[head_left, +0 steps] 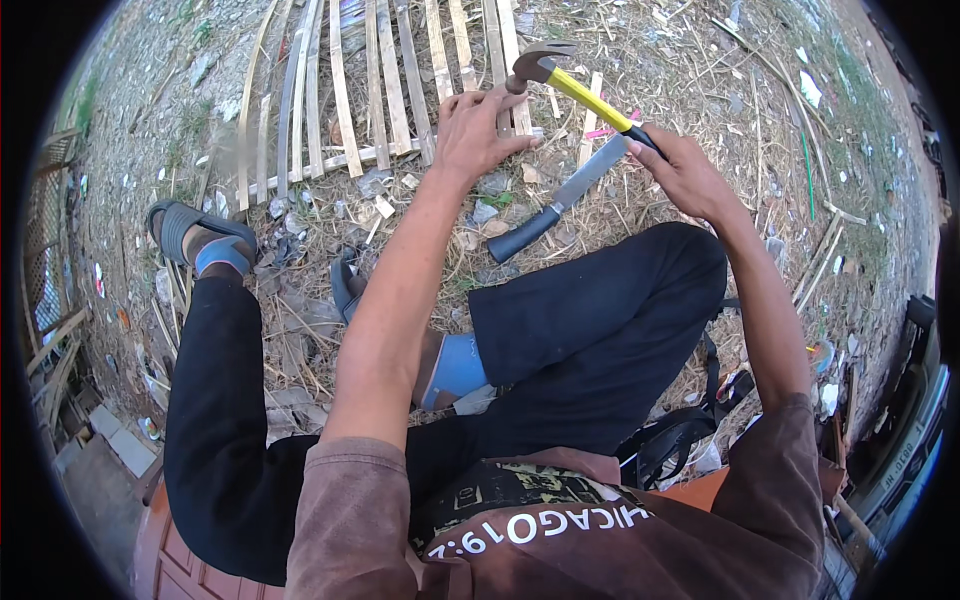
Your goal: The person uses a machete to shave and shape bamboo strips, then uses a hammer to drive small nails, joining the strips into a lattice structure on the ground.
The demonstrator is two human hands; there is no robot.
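My right hand (680,172) is closed round the black grip of a claw hammer (588,98) with a yellow handle. Its steel head hangs over the end of a wooden slat, right beside the fingers of my left hand (472,138). That hand is closed on a slat at the near right corner of a wooden slat panel (385,90), its thumb stretched to the right. Whether a nail sits under its fingertips I cannot tell. A large knife (590,175) with a broad blade and a black handle lies on the ground between my hands and my bent knee.
Dry grass, stones and wood scraps cover the ground. My sandaled foot (190,228) is left of the panel. A black strap (685,440) lies by my right hip. At the left edge stands a lattice screen (48,235); a vehicle (905,460) is at the lower right.
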